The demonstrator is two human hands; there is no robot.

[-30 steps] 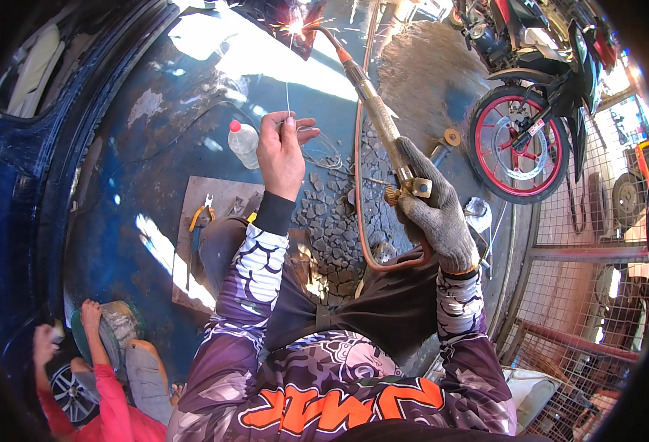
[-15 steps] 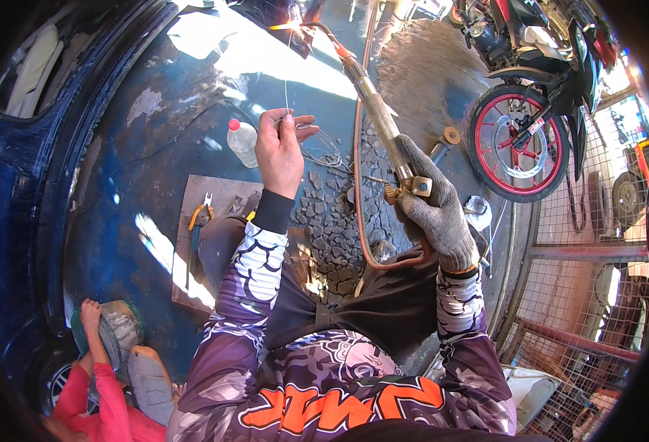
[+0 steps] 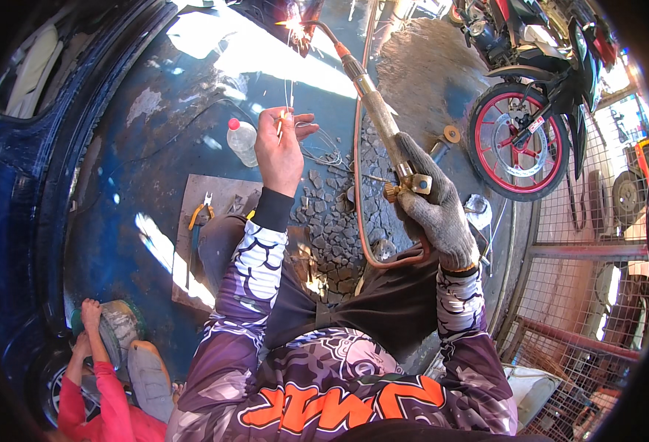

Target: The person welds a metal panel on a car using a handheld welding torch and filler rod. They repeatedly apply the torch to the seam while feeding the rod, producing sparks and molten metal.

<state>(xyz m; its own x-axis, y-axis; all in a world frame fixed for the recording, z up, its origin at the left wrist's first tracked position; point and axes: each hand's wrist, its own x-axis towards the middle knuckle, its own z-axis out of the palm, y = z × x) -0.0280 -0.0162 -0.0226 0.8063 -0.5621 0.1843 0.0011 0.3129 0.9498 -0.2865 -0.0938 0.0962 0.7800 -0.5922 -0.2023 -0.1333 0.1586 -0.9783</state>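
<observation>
My gloved right hand (image 3: 435, 206) is wrapped round the handle of a brass gas torch (image 3: 374, 103), its thumb by the valve knobs. The torch's bent tip reaches to the top of the view, where a bright flame and sparks (image 3: 295, 28) glare against a dark workpiece (image 3: 311, 11) whose kind I cannot make out. My bare left hand (image 3: 282, 151) pinches a thin metal wire (image 3: 287, 85) between thumb and fingers. The wire runs up to the glare, and its slack end lies in loose loops beside the hand. A reddish hose (image 3: 360, 221) curves below the torch handle.
Left of my hand stands a clear bottle with a red cap (image 3: 242, 141). Orange-handled pliers (image 3: 201, 211) lie on a flat board (image 3: 192, 190). A motorcycle (image 3: 520, 140) stands at right, a dark blue car body (image 3: 15, 199) at left. Another person in red (image 3: 111, 390) sits at lower left.
Sparks now spray at the torch tip, where the glow was smaller before. My hands have hardly moved. The person in red has shifted their arms slightly.
</observation>
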